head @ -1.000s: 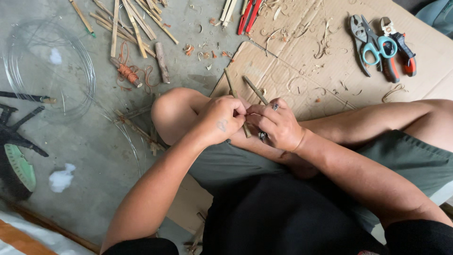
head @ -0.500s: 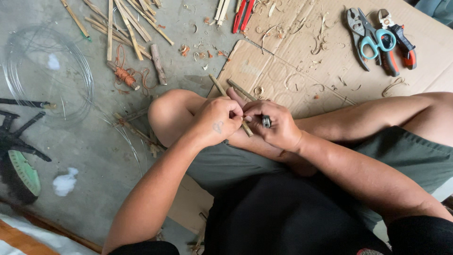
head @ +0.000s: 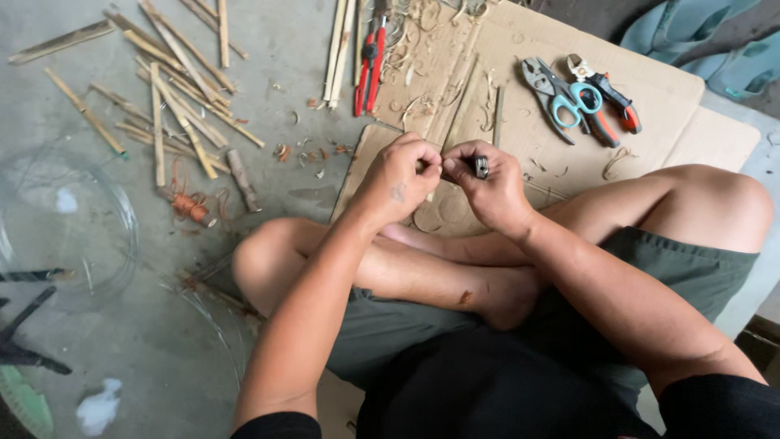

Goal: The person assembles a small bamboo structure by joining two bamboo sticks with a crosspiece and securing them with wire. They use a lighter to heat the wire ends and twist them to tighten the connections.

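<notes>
No labels, signs or screens are showing anywhere. The nearest thing to packaging is a flattened brown cardboard box [head: 666, 97], which is lying opened out on the grey floor ahead of the crossed legs and stretching toward the upper right. Its panels are plain and unprinted, with fold creases showing, and one flap is jutting out at the right edge.

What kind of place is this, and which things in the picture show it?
Probably an informal craft work spot on a bare concrete floor, not a proper workshop. The person sits cross-legged on flattened cardboard, with split bamboo strips scattered nearby and cutting pliers lying within reach.
</notes>
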